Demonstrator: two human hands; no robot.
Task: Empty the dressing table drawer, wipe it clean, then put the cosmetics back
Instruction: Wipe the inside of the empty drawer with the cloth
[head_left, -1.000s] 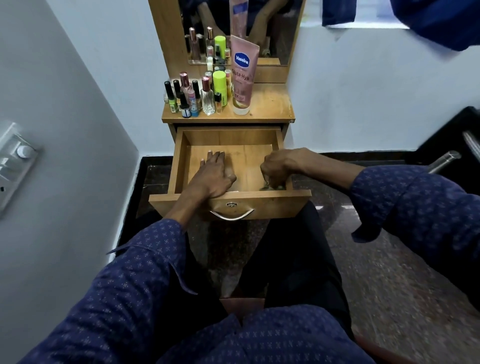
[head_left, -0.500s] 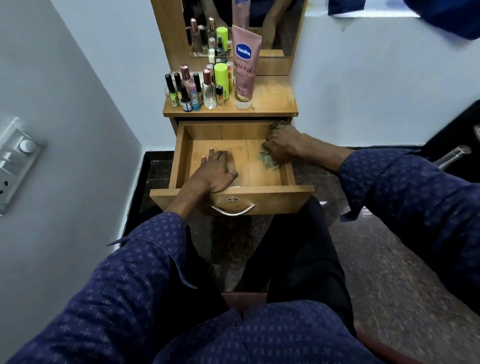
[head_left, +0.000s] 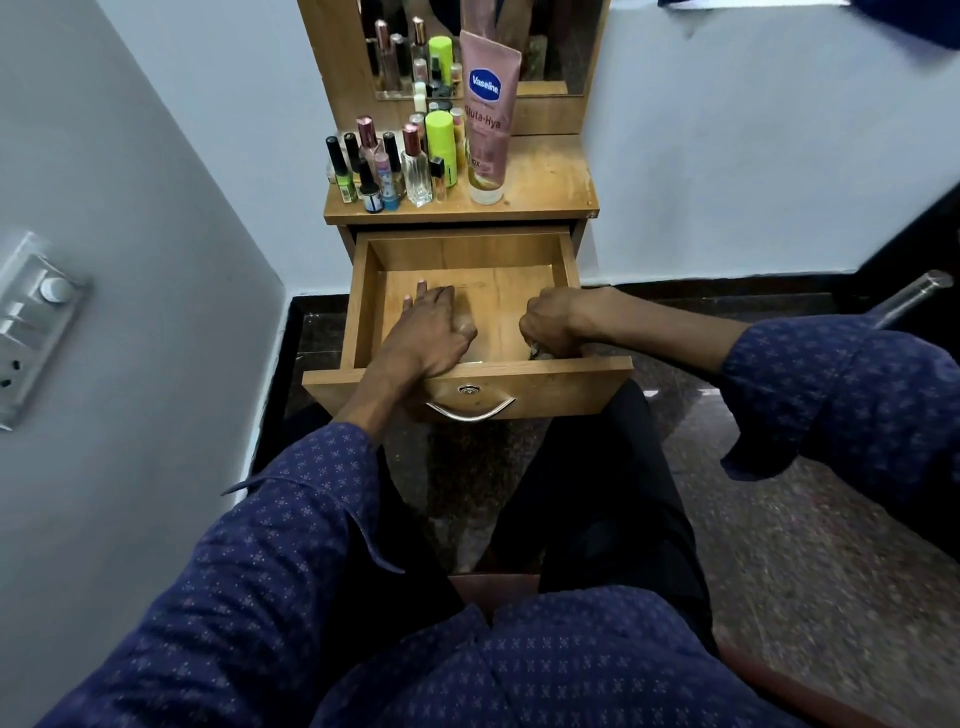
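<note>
Right hand grip: right hand (head_left: 548, 322) is curled into a fist at the near right corner of the drawer floor, closed round a cloth (head_left: 540, 353) — only a small dark scrap of it shows under the knuckles, just behind the drawer front.
Left hand grip: left hand (head_left: 431, 338) holds nothing; it lies flat, palm down, fingers straight and pointing to the back, on the left part of the drawer floor, with the wrist crossing the front edge.
Drawer: the wooden drawer (head_left: 363, 291) is pulled out toward the person, its floor bare apart from the two hands and the cloth; a curved metal handle (head_left: 470, 410) and a small keyhole sit on its front.
Cosmetics: all stand on the dressing table top (head_left: 545, 182) above the drawer — a cluster of small bottles (head_left: 389, 166) on the left, a lime-green capped bottle (head_left: 441, 145) among them, and a tall pink Vaseline tube (head_left: 485, 114) upright on its cap beside them.
Mirror: a mirror (head_left: 550, 47) behind the top repeats the bottles.
Surroundings: a switch panel (head_left: 36, 327) is on the left wall; dark blue patterned sleeves and dark trousers fill the lower part of the head view.
</note>
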